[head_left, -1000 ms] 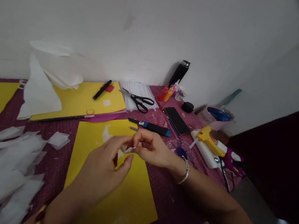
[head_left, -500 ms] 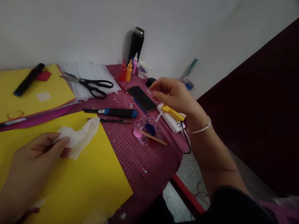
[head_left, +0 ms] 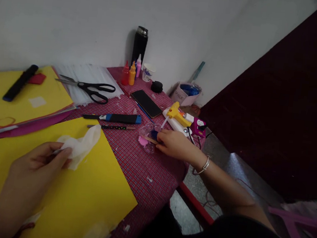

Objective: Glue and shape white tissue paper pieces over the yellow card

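My left hand [head_left: 34,169] is closed on a crumpled piece of white tissue paper [head_left: 82,145], held just above a yellow paper sheet [head_left: 87,191] on the red checked table. My right hand [head_left: 174,144], with a silver bracelet at the wrist, reaches to the table's right edge. Its fingers are closed on the end of a wooden stick [head_left: 149,139] that lies across a small clear paint palette [head_left: 148,135] with blue and pink paint.
Behind the palette lie a yellow glue gun [head_left: 177,115], a phone [head_left: 145,103], a blue-black cutter [head_left: 118,118], a pencil [head_left: 110,127] and scissors [head_left: 89,87]. Paint bottles [head_left: 130,74] and a black flask [head_left: 139,46] stand by the wall. Yellow sheets [head_left: 20,99] are stacked at left.
My right hand left the tissue, passed over the glue gun, then came down on the stick at the palette. The left hand keeps the tissue. The view swung right.
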A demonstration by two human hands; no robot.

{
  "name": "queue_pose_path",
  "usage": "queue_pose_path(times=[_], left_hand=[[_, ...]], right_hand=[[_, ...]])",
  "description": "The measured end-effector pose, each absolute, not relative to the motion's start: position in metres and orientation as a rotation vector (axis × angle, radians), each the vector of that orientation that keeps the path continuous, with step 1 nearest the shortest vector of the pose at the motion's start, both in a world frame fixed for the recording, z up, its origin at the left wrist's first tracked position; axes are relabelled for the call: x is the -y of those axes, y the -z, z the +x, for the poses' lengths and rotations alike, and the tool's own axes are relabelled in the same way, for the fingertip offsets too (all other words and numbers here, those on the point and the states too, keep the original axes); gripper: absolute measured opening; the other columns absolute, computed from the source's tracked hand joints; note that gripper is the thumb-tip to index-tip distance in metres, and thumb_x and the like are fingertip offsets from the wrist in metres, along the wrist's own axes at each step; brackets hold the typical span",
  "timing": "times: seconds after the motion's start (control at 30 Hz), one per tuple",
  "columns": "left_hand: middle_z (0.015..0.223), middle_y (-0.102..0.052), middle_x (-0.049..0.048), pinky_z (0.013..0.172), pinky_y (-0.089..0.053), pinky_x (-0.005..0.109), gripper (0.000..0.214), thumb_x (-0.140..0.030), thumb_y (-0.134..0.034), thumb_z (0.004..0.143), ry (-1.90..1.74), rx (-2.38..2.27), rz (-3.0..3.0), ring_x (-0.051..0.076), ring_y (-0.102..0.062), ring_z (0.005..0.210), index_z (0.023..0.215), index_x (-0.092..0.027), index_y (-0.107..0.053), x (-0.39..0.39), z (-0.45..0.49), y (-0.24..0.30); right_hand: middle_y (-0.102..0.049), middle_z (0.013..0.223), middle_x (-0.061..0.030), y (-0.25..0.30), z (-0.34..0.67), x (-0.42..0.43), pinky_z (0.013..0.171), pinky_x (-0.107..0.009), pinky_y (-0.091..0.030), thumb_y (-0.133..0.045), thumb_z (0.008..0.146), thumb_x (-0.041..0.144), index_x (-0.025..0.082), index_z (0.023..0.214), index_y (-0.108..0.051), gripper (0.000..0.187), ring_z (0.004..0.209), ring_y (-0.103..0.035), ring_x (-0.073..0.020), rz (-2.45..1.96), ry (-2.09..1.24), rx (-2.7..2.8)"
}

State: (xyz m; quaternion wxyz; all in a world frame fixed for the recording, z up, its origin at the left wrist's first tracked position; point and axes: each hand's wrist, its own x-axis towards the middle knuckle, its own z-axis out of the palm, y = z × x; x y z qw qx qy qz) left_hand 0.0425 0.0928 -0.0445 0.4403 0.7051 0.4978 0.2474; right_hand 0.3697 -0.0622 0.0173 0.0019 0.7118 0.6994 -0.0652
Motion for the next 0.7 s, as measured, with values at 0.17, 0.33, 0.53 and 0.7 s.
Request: queue_pose_path(times=[0.17,0.33,0.53,0.7], left_hand=[[0.071,-0.063,-0.0075,0.057,-0.042,0.025,0.026,-0.048,-0.068,0.079,-0.54,-1.354,1.577,0.018,-0.056,0.068,0.091,-0.025,-0.062,-0.083,0.056,0.011],[0.066,-0.061,-0.0062,0.058,-0.041,0.024,0.022,-0.045,-0.067,0.079,-0.623,-1.318,1.577,0.015,-0.054,0.065,0.083,-0.023,-0.064,-0.082,0.059,0.005],[0.063,-0.057,-0.0032,0.052,-0.039,0.024,0.019,-0.039,-0.068,0.079,-0.775,-1.106,1.49,0.012,-0.048,0.056,0.078,-0.019,-0.067,-0.084,0.056,0.0],[0.067,-0.058,-0.002,0.048,-0.04,0.023,0.019,-0.039,-0.067,0.08,-0.842,-1.001,1.396,0.011,-0.048,0.054,0.077,-0.02,-0.067,-0.08,0.054,-0.009]], right_hand=[[-0.061,0.081,-0.0038,-0.018,0.372,0.06,0.062,-0.029,-0.034,-0.061,0.083,0.018,0.018,0.077,-0.057,0.007,0.068,-0.053,-0.0146,2.227,0.265,-2.204],[-0.06,0.074,-0.0003,-0.032,0.37,0.06,0.06,-0.027,-0.034,-0.06,0.084,0.016,0.018,0.083,-0.061,0.002,0.065,-0.051,-0.0123,2.367,0.461,-2.294],[-0.061,0.07,0.0024,-0.058,0.335,0.038,0.044,-0.022,-0.038,-0.056,0.093,0.027,0.025,0.117,-0.061,0.025,0.05,-0.052,-0.0095,2.371,1.817,-2.641],[-0.071,0.082,-0.0016,-0.068,0.289,-0.002,0.055,-0.027,-0.054,-0.065,0.087,0.035,0.025,0.095,-0.066,0.012,0.063,-0.066,-0.0135,1.939,2.762,-2.658]])
